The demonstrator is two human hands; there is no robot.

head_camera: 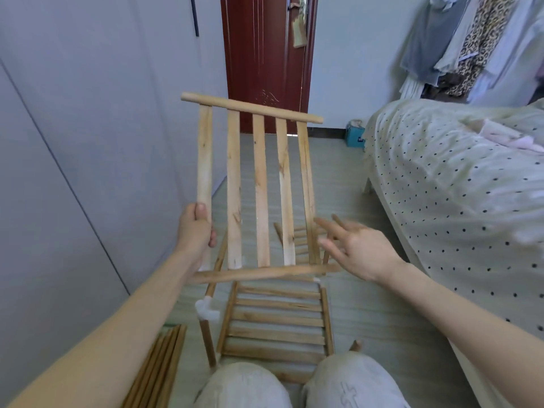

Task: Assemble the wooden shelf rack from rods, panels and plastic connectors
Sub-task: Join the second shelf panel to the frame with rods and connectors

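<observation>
Holding slatted panel (256, 184) by its outer slat, left hand (195, 231) wrapped round; right hand (357, 250) spread, empty. Looks light and stiff; grip the end rods.

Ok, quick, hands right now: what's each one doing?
Left hand: grips the outer slat of the slatted panel, holding it up.
Right hand: open, fingers spread, holding nothing.

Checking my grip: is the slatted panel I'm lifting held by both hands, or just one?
One. The left hand grips the slatted panel's outer slat; the right hand is open beside it, fingers spread.
</observation>
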